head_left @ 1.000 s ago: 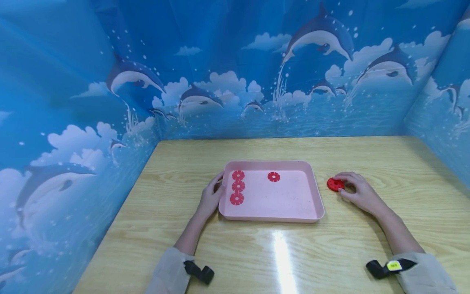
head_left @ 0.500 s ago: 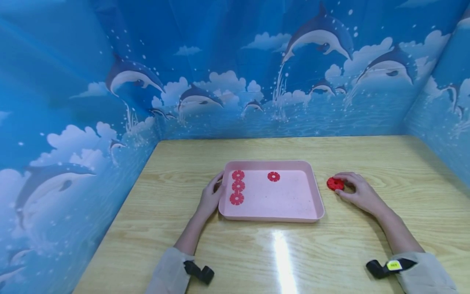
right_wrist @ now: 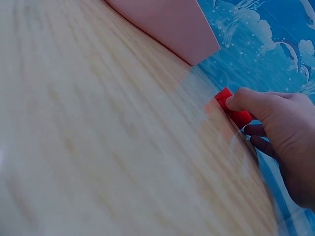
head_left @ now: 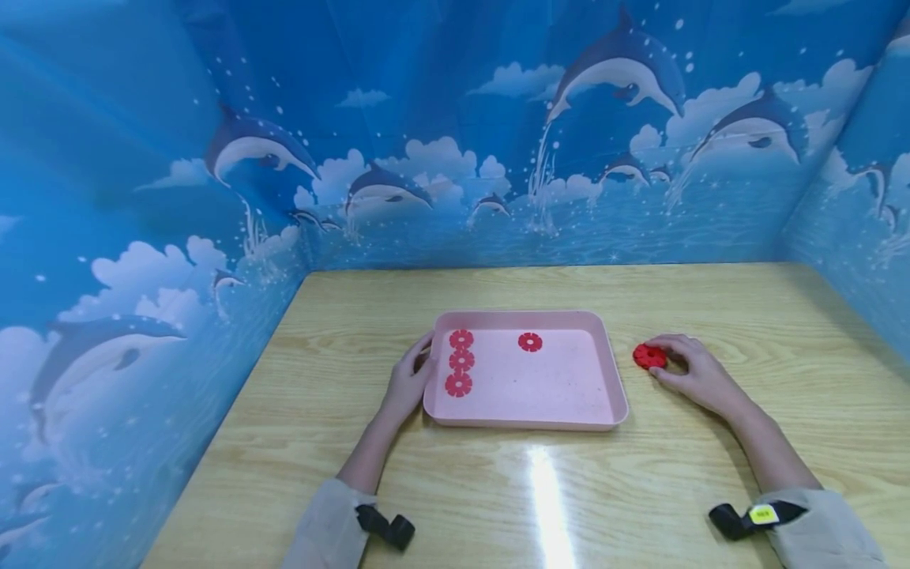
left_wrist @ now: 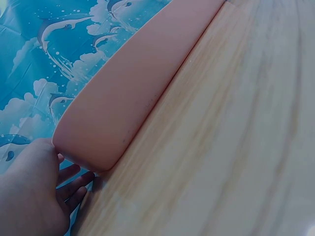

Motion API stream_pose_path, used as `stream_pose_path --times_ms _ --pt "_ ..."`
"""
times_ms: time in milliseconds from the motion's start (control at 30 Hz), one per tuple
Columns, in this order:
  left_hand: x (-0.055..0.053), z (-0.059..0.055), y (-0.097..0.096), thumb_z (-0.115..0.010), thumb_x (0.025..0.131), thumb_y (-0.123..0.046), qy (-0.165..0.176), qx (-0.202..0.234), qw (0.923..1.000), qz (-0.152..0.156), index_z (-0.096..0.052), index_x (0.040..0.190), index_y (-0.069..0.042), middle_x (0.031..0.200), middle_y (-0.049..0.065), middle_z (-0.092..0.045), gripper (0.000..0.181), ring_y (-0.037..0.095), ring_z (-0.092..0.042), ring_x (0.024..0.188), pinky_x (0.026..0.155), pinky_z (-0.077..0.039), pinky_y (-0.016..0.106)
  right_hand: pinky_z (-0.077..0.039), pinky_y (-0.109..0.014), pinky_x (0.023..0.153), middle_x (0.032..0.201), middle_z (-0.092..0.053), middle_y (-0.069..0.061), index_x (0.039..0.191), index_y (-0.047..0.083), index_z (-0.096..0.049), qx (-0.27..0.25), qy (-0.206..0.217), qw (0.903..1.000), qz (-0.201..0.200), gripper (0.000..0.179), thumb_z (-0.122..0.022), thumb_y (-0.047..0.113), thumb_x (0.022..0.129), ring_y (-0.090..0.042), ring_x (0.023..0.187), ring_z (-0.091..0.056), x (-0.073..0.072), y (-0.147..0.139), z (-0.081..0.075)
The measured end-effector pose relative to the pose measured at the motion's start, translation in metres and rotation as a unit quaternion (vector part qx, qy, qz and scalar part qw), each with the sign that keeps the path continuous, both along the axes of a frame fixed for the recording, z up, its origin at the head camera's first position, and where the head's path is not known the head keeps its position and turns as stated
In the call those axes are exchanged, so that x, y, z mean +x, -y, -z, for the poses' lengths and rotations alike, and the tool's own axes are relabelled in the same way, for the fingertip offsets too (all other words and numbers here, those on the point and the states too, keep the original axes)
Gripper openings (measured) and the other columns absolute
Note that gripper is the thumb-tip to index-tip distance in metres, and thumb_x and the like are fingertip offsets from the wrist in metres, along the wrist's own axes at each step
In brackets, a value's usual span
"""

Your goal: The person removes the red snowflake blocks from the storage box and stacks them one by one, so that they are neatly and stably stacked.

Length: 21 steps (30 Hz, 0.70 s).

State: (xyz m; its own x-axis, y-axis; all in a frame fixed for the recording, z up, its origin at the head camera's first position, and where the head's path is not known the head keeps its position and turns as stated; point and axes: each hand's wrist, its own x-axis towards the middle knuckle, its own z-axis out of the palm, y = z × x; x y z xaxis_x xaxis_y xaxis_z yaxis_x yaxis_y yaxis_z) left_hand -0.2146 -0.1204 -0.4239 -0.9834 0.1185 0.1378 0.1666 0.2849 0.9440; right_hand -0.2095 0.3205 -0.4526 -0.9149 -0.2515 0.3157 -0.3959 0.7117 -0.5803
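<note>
A shallow pink tray [head_left: 540, 387] lies on the table. My left hand [head_left: 410, 379] holds its left side, the thumb at the rim and the fingers along the outer wall. In the left wrist view, the left fingers [left_wrist: 74, 189] show below the tray's corner. Right of the tray, my right hand [head_left: 693, 370] grips a small pile of red notched snowflake discs [head_left: 649, 356] between thumb and fingers. The right wrist view shows the thumb against the near side of the pile, low at the table. Three red discs [head_left: 460, 361] form a column at the tray's left; a single disc [head_left: 529, 342] lies near its back wall.
The wooden table [head_left: 483, 498] reaches back to a blue dolphin-printed curtain [head_left: 441, 158], which also runs along the left and right sides. A strip of glare falls on the table in front of the tray.
The right thumb has shifted slightly along the edge of the red pile toward me. The left hand, the tray and the discs in it stay where they were.
</note>
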Motion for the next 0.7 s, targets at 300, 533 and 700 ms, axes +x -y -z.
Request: stream_pose_path --times_ms 300,533,700 --pt "-0.007 0.013 0.003 -0.048 0.095 -0.006 0.001 0.001 1.0000 -0.003 -0.040 0.136 -0.001 0.135 0.020 -0.042 0.043 0.034 -0.047 0.116 0.095 -0.042 0.038 -0.042 -0.033 0.080 0.119 -0.048 -0.021 0.119 -0.004 -0.054 -0.004 -0.008 0.9999 0.008 0.043 -0.070 0.008 0.081 -0.035 0.102 -0.047 0.002 0.003 -0.004" --pt "-0.017 0.031 0.005 -0.050 0.095 -0.014 0.015 -0.006 0.9997 -0.015 -0.043 0.138 -0.013 0.136 0.009 -0.044 0.043 0.025 -0.049 0.116 0.094 -0.044 0.031 -0.045 -0.030 0.075 0.114 -0.054 -0.018 0.116 -0.002 -0.057 -0.011 -0.046 0.9986 -0.023 0.042 -0.070 -0.001 0.077 -0.028 0.098 -0.047 0.006 0.030 -0.028" --pt "-0.016 0.030 0.005 -0.049 0.096 -0.016 0.019 -0.008 0.9996 -0.018 -0.042 0.138 -0.015 0.137 0.008 -0.043 0.043 0.025 -0.049 0.116 0.094 -0.044 0.032 -0.047 -0.045 0.076 0.112 -0.055 -0.016 0.115 -0.001 -0.058 -0.020 -0.042 0.9964 -0.070 0.041 -0.070 -0.003 0.076 -0.028 0.098 -0.048 0.002 0.064 -0.043"
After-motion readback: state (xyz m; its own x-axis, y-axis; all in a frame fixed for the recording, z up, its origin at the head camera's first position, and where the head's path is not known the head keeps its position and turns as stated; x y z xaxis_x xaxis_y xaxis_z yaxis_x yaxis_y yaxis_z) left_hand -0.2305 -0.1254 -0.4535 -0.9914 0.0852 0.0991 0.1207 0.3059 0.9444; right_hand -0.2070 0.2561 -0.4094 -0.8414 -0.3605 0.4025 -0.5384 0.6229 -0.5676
